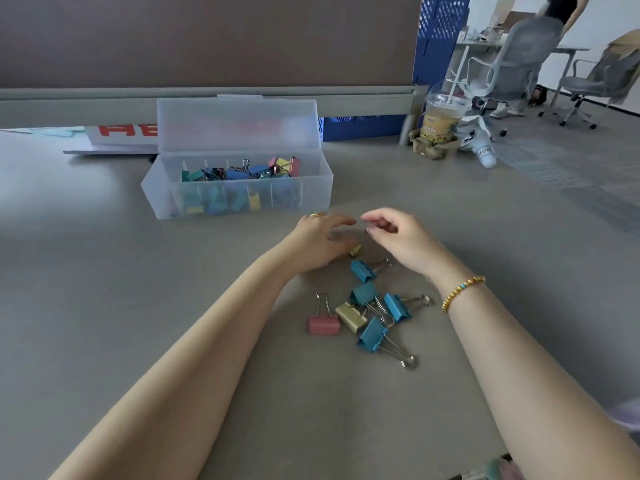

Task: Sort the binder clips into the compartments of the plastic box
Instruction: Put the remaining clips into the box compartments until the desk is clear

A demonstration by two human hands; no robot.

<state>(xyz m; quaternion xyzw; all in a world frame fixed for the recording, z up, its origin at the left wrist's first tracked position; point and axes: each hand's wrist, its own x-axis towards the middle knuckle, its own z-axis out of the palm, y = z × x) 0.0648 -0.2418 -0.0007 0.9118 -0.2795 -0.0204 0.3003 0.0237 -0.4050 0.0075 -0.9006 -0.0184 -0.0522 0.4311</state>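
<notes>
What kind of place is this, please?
Probably an office: a grey desk with a divider panel behind it, swivel office chairs at other desks, and a takeaway drink cup.

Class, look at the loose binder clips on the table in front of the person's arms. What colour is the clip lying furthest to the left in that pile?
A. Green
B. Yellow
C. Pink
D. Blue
C: the pink clip lies at the left edge of the pile, with the yellow clip beside it on its right and the blue clips further right.
</notes>
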